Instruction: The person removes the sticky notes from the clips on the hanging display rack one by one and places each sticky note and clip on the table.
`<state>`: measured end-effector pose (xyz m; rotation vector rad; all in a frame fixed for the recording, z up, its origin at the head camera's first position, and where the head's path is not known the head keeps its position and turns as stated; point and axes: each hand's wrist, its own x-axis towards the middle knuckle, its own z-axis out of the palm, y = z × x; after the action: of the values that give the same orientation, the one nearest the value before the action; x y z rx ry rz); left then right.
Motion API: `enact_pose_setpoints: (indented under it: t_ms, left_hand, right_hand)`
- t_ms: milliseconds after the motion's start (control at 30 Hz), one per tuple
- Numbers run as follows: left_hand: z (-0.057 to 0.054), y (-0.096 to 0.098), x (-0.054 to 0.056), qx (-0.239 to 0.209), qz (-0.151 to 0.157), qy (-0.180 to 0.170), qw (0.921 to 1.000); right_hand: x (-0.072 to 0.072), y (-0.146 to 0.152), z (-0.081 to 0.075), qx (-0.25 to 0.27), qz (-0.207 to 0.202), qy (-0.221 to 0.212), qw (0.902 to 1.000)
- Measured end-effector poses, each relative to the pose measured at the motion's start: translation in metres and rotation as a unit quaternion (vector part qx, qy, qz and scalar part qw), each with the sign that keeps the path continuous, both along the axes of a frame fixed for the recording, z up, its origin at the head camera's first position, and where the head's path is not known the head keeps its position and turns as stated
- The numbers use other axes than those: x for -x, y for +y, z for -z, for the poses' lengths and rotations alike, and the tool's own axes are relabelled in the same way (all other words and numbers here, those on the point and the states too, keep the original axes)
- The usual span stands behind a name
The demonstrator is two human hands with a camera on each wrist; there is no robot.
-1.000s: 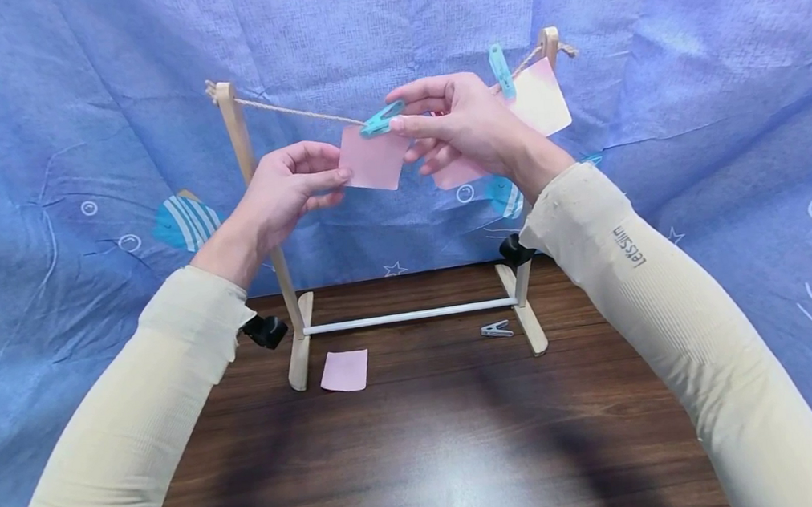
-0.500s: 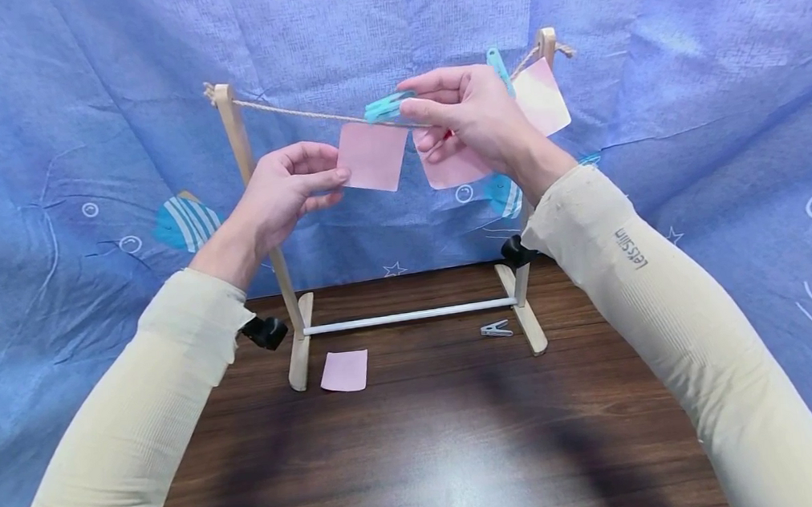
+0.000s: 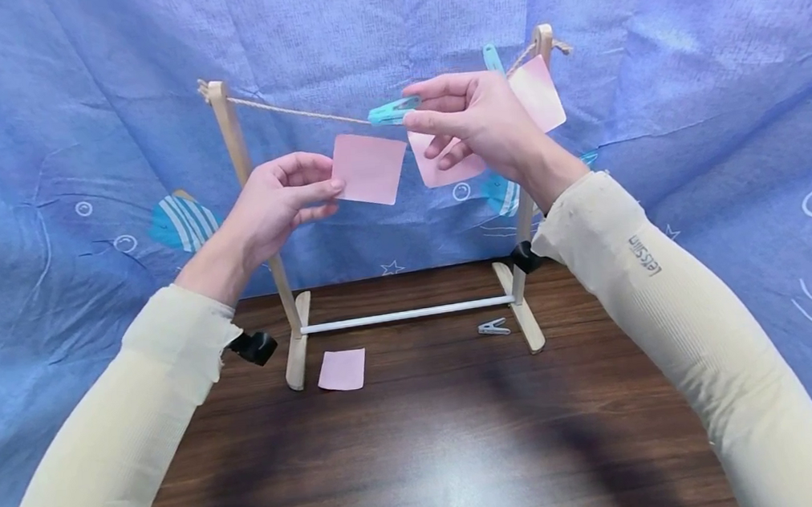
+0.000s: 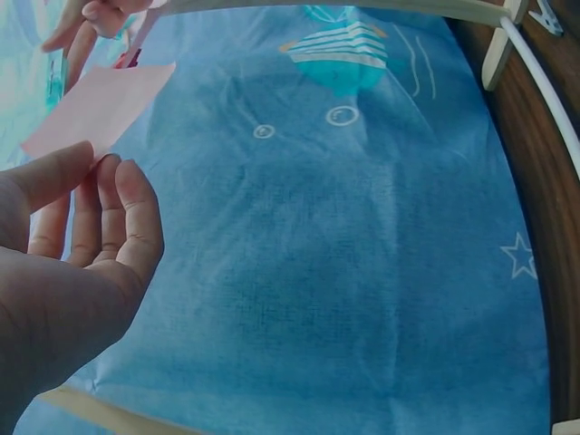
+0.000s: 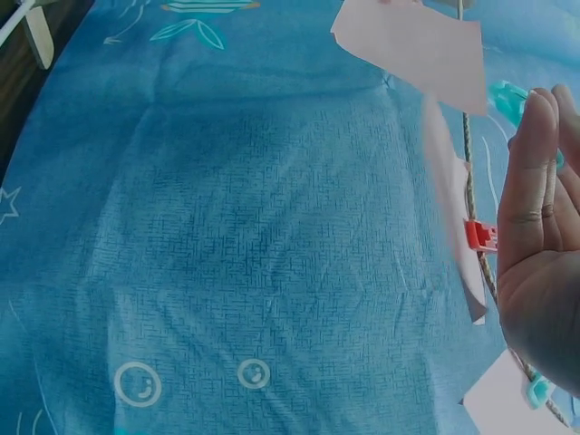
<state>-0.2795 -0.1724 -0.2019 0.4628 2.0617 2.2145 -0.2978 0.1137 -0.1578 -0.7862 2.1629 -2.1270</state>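
Observation:
Between thumb and fingers, my left hand [image 3: 278, 202] pinches the left edge of a pink paper square [image 3: 370, 170], which hangs just below the twine [image 3: 299, 114]. My right hand [image 3: 482, 126] pinches a turquoise clothespin [image 3: 393, 111] by its handles, its nose right at the twine above the paper. Behind the right fingers another pink paper [image 3: 431, 167] hangs, partly hidden; the right wrist view shows a red clip [image 5: 482, 236] on the twine there. Farther right, a pink-and-pale paper [image 3: 540, 97] hangs by a second turquoise clothespin [image 3: 492, 58], half covered by my hand.
The twine runs between two wooden posts [image 3: 231, 136] of a rack with a white crossbar [image 3: 411, 314]. On the dark wood table [image 3: 408, 446] lie a pink paper square [image 3: 342, 370] and a grey clothespin [image 3: 494, 327]. A blue patterned cloth [image 3: 111, 110] hangs behind.
The turquoise clothespin has come away from the paper's top edge. My left hand has lowered the paper slightly, from the twine to just under it.

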Motion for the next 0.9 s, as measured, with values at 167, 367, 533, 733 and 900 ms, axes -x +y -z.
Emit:
enact_pose_setpoints:
  t_ms: [167, 367, 533, 733, 900]
  left_hand:
    - [0.007, -0.005, -0.005, 0.011, 0.002, 0.000, 0.9999]
    - [0.017, -0.010, -0.009, 0.010, 0.006, -0.001, 0.9999]
    - [0.024, -0.013, -0.013, 0.010, 0.009, -0.004, 0.9999]
    - [0.029, -0.012, -0.021, 0.014, 0.014, 0.003, 0.9998]
    - [0.034, -0.011, -0.027, 0.012, 0.030, 0.006, 0.9995]
  right_hand:
    - [-0.009, 0.002, 0.004, -0.064, 0.009, 0.008, 0.9979]
    - [-0.023, 0.010, 0.011, -0.090, -0.006, 0.064, 0.9938]
    - [-0.033, 0.017, 0.023, -0.096, -0.029, 0.080, 0.9917]
    - [-0.044, 0.026, 0.038, -0.137, -0.024, 0.059, 0.9886]
    - [-0.047, 0.033, 0.047, -0.146, -0.013, 0.051, 0.9879]
